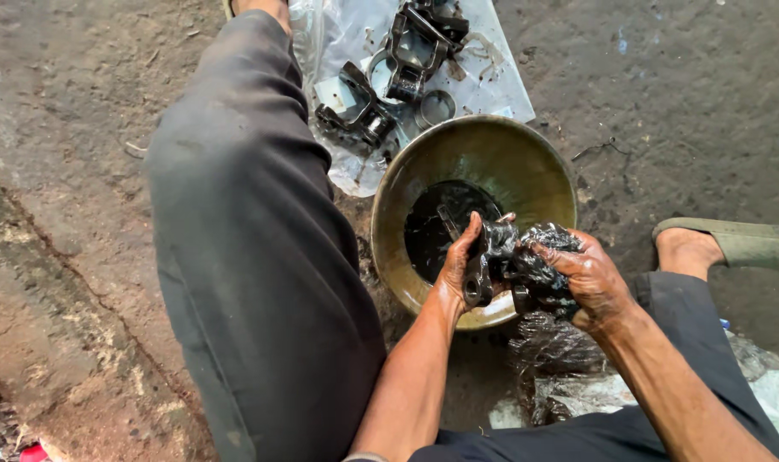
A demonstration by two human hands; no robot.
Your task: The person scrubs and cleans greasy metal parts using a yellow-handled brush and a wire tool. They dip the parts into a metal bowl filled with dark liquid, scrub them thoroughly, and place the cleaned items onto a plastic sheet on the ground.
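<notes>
My left hand (460, 263) grips a dark greasy metal joint part (483, 272) over the near rim of a round metal bowl (526, 167). My right hand (588, 275) presses a crumpled black oily plastic rag (539, 257) against that part. Both hands are smeared with grease. Black oily liquid (434, 229) pools in the bottom of the bowl, with a small tool or part sticking out of it.
Several dirty metal yoke parts (389, 77) and rings lie on a clear plastic sheet (492, 77) beyond the bowl. My left leg in dark trousers (253, 239) stretches along the left. My right foot in a sandal (723, 244) rests at right. More plastic (578, 385) lies under my right arm.
</notes>
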